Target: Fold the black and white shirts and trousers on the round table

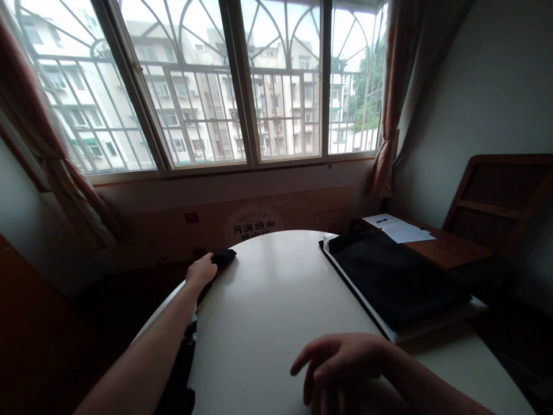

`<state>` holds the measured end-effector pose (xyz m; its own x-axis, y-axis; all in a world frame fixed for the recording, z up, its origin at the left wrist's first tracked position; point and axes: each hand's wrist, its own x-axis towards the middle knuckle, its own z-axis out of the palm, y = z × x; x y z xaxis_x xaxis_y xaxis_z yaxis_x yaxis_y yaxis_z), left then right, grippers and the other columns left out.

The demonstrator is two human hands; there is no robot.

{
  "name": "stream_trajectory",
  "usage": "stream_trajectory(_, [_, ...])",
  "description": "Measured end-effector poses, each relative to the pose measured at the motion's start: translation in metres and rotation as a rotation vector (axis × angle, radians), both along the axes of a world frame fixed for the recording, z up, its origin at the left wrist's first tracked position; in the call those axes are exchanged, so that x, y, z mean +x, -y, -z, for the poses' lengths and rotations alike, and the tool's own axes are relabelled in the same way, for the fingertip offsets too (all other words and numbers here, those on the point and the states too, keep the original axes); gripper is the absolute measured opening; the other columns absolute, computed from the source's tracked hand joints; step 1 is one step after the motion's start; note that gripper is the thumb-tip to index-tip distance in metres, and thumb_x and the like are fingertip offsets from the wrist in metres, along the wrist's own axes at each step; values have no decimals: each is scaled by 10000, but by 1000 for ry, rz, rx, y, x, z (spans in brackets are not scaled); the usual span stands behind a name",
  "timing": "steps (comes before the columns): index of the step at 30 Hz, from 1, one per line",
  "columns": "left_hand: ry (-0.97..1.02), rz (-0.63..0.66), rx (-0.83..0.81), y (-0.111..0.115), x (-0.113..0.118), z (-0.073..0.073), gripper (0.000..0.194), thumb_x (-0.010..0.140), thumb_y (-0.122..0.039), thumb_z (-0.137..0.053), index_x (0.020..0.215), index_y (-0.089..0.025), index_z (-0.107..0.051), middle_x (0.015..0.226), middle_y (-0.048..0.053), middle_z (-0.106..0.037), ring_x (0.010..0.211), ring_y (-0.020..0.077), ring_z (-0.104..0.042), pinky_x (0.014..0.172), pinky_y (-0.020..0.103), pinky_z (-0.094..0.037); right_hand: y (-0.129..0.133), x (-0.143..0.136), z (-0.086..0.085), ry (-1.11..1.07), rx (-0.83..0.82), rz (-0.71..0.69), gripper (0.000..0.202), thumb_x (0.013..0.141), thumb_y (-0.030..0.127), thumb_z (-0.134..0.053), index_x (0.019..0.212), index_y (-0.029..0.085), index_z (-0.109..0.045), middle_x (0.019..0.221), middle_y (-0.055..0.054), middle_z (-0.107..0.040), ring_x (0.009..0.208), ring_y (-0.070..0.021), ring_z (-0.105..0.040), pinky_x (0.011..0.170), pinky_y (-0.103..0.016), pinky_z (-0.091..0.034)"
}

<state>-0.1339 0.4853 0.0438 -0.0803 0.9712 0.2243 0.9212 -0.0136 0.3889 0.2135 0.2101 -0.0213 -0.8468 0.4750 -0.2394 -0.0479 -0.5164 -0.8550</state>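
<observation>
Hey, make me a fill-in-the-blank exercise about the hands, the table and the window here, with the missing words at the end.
1. The left hand grips cloth coloured ____.
2. The table by the right hand is coloured ____.
3. From the wearer's view, the stack lies on the table's ____ side.
4. On each side of the window hangs a ____.

Missing words: black; white; right; curtain.

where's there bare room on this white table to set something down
Widest bare patch of white table: between the dark cloth at the left hand and the folded black cloth, beyond the right hand. A smaller one separates that cloth and the right forearm. Crowded: left edge, far right.
</observation>
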Motion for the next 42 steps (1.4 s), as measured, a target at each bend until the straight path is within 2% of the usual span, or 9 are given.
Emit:
stream_trajectory(5, [163, 30, 42, -2, -26, -1, 335, 850, -232, -543, 1162, -165, -645, 934, 90, -778, 864, 252, -757, 725, 308, -593, 0, -2, 0, -1, 3, 17, 644, 738, 392, -872, 1310, 208, -640, 1069, -131, -735, 820, -241, -763, 577, -293, -611])
stream_trajectory(12, [-32, -75, 197, 6, -22, -1, 494, 810, -230, -564, 1294, -142, -615, 1304, 240, -647, 1197, 429, -615, 980, 522, -502, -1, -2, -1, -8, -14, 31, 636, 732, 368, -880, 1300, 194, -652, 1054, -132, -741, 797, -234, -764, 561, -280, -604])
stream_trajectory(16, [-136, 90, 274, 10, -9, -12, 426, 881, -200, -433, 1233, -192, -673, 1377, 143, -624, 1308, 337, -543, 1146, 435, -384, -1, -1, 1, -19, -15, 22, 613, 763, 362, -861, 1313, 194, -648, 1066, -133, -747, 819, -225, -766, 577, -268, -607])
stream_trajectory(20, [-226, 312, 123, 4, 2, 0, 327, 822, -271, -563, 1057, -254, -790, 1369, 57, -669, 1345, 281, -538, 1176, 322, -358, -2, -1, 3, -17, -6, 24, 606, 776, 371, -850, 1319, 197, -645, 1064, -127, -752, 803, -207, -763, 596, -268, -611])
stream_trajectory(25, [-256, 264, -28, -11, 8, 20, 581, 815, -506, -611, 1290, -188, -715, 1446, 185, -604, 1395, 391, -495, 1145, 480, -395, -3, -1, 4, -11, -17, 45, 617, 764, 378, -856, 1310, 183, -649, 1071, -135, -745, 821, -214, -760, 594, -260, -602])
stream_trajectory(31, [-283, 198, -21, -3, 15, 22, 514, 916, -491, -510, 1317, -224, -689, 1494, 195, -556, 1408, 412, -471, 1134, 643, -339, 1, 0, -8, -48, -88, 74, 580, 788, 352, -814, 1313, 190, -626, 1077, -134, -728, 880, -283, -760, 613, -379, -632])
stream_trajectory(34, [-287, 175, 101, 16, 15, 11, 491, 973, -420, -429, 1365, -216, -641, 1616, 143, -410, 1471, 325, -403, 1195, 484, -324, 3, 2, -13, -62, -106, 103, 569, 782, 322, -804, 1299, 166, -626, 1039, -130, -732, 898, -284, -757, 664, -396, -632])
stream_trajectory(37, [-285, 74, 220, 36, 4, -17, 490, 1007, -373, -336, 1364, -181, -611, 1660, 119, -325, 1508, 281, -334, 1209, 380, -298, 5, 4, -15, -61, -103, 103, 591, 775, 297, -799, 1319, 162, -609, 1063, -133, -730, 928, -284, -752, 699, -399, -626])
stream_trajectory(42, [-305, -28, -6, 81, -34, -66, 407, 943, -408, -439, 1043, -162, -748, 1139, 160, -740, 1094, 322, -679, 916, 367, -517, 8, 4, -18, -13, -80, 101, 604, 798, 294, -786, 1349, 164, -577, 1103, -136, -722, 945, -281, -751, 714, -400, -624])
